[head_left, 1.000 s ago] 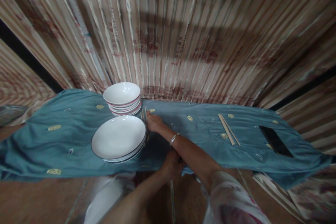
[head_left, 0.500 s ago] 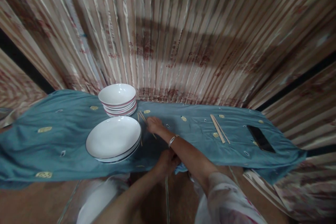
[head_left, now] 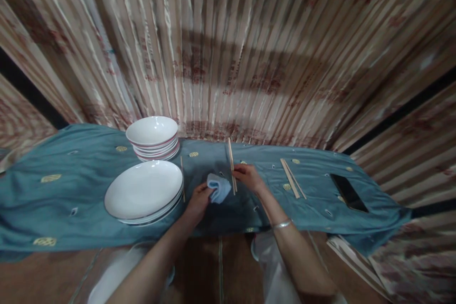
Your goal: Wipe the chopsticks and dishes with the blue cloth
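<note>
Set apart, the left hand (head_left: 197,200) pinches a blue cloth (head_left: 220,190); the right hand (head_left: 250,178) grips chopsticks (head_left: 231,154) (below mid-length, probably leaving the upper ends exposed) between the surface's (head_left: 89,175) front and back edges.

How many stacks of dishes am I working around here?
2: the bowl stack at the back and, in front of it, the plate stack, both left of the left hand.

The blue cloth (head_left: 219,189) apparently hides part of the left hand (head_left: 198,199) — forearm (head_left: 153,262) cut off below.
</note>
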{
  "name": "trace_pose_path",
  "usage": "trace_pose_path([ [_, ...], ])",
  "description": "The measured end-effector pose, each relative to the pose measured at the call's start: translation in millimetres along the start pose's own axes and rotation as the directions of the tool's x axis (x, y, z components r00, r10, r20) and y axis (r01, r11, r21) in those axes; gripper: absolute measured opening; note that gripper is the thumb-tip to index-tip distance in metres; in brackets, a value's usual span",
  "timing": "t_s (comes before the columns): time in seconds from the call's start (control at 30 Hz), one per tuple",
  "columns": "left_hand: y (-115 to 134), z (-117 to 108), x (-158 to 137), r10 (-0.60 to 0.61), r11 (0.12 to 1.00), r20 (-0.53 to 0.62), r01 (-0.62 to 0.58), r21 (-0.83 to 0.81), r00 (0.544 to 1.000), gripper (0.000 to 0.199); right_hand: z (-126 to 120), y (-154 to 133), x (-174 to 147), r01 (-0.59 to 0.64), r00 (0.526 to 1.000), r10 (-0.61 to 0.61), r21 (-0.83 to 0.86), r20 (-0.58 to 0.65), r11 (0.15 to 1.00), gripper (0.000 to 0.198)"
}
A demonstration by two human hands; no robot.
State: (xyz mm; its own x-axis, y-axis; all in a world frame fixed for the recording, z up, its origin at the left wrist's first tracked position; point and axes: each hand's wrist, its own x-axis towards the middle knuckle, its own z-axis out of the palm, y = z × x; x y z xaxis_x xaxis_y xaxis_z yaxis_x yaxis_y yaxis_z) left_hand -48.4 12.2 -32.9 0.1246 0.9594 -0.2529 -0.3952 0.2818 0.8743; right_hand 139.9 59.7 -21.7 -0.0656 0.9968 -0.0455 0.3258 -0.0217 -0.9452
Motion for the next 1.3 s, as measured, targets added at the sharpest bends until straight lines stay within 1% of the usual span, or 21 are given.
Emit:
trace_pose_path([
  [0.03,1,1,2,0.000,0.999,-0.016,0.000,-0.046,1.000,0.033,0,3,-7,-0.007,1.000,0.004,0.143,0.018,0.990,0.025],
  [0.07,1,2,5,-0.005,0.997,-0.020,0.004,-0.082,1.000,0.034,1,4,-13,-0.008,1.000,0.001,0.245,0.031,0.969,0.028],
  [0.13,2,5,8,-0.019,0.993,-0.012,0.018,-0.118,1.000,0.034,4,5,-24,-0.033,0.998,0.009,0.350,0.070,0.936,0.030],
  [0.2,3,11,12,-0.020,0.993,0.006,0.020,-0.119,1.000,0.033,5,4,-33,-0.058,0.996,0.024,0.390,0.089,0.919,0.032],
  [0.27,3,17,15,-0.017,0.994,0.044,0.022,-0.105,0.999,0.031,5,3,-40,-0.067,0.992,0.021,0.383,0.124,0.921,0.031],
  [0.37,0,26,17,-0.032,0.996,0.115,0.042,-0.082,0.993,0.026,4,5,-45,-0.045,0.984,-0.024,0.370,0.179,0.928,0.027],
  [0.43,-3,32,18,-0.059,0.995,0.122,0.067,-0.068,0.991,0.024,4,8,-46,-0.042,0.980,-0.040,0.395,0.197,0.918,0.028],
  [0.53,-8,41,18,-0.098,0.994,0.100,0.103,-0.048,0.990,0.022,5,14,-48,-0.075,0.981,-0.013,0.439,0.193,0.895,0.032],
  [0.63,-8,49,18,-0.111,0.993,0.055,0.112,-0.024,0.992,0.019,7,20,-49,-0.074,0.989,0.009,0.446,0.147,0.892,0.036],
  [0.73,-3,54,22,-0.122,0.992,-0.007,0.122,-0.017,0.993,0.016,8,25,-50,-0.042,0.994,-0.002,0.403,0.109,0.914,0.036],
  [0.83,4,55,30,-0.126,0.991,-0.106,0.121,-0.056,0.986,0.015,8,27,-54,-0.030,0.994,-0.007,0.349,0.105,0.937,0.032],
  [0.9,8,53,36,-0.113,0.992,-0.177,0.100,-0.080,0.978,0.017,9,28,-58,-0.037,0.995,0.003,0.327,0.104,0.944,0.029],
  [0.97,12,52,41,-0.089,0.994,-0.208,0.072,-0.088,0.974,0.018,10,29,-63,-0.055,0.994,0.021,0.326,0.108,0.944,0.026],
  [1.07,12,53,43,-0.069,0.994,-0.198,0.052,-0.091,0.978,0.016,10,30,-67,-0.069,0.995,0.040,0.334,0.094,0.940,0.022],
  [1.17,3,57,40,-0.082,0.995,-0.156,0.072,-0.069,0.984,0.015,7,32,-67,-0.066,0.997,0.052,0.335,0.049,0.940,0.020],
  [1.27,-11,62,34,-0.099,0.995,-0.078,0.098,-0.016,0.992,0.014,2,33,-64,-0.043,0.999,0.046,0.386,0.003,0.921,0.021],
  [1.3,-15,64,32,-0.102,0.995,-0.036,0.103,0.012,0.994,0.014,1,33,-62,-0.031,0.999,0.038,0.412,-0.010,0.911,0.022],
])
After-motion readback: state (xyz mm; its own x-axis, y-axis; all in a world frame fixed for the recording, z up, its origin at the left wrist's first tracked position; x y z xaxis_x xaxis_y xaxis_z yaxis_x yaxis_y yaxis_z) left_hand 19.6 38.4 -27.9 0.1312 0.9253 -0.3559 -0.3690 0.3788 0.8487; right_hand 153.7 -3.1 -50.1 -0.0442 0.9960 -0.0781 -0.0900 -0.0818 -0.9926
